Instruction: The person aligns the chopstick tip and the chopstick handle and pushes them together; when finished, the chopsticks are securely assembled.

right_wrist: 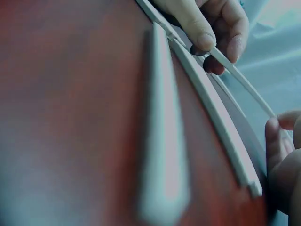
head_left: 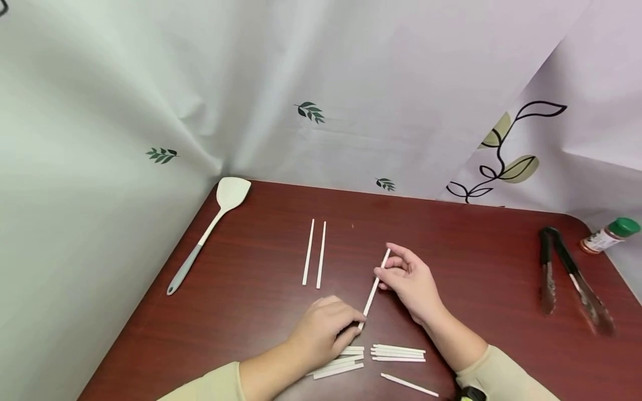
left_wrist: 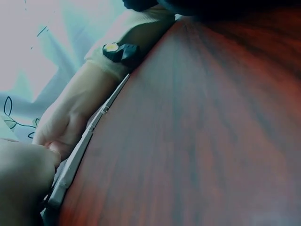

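A thin white stick slants between my two hands in the head view. My left hand pinches its near end between thumb and fingers, while my right hand grips it close to the far end. The same stick spans both hands in the right wrist view. Below my left hand lies a pile of shorter white sticks, partly hidden by that hand. To its right are a row of similar sticks with narrowed ends and one separate stick. Two long white sticks lie side by side farther back.
A white spatula with a grey handle lies along the table's left edge. Tongs rest at the right, beside a green-capped bottle. Patterned white cloth hangs behind the dark red table.
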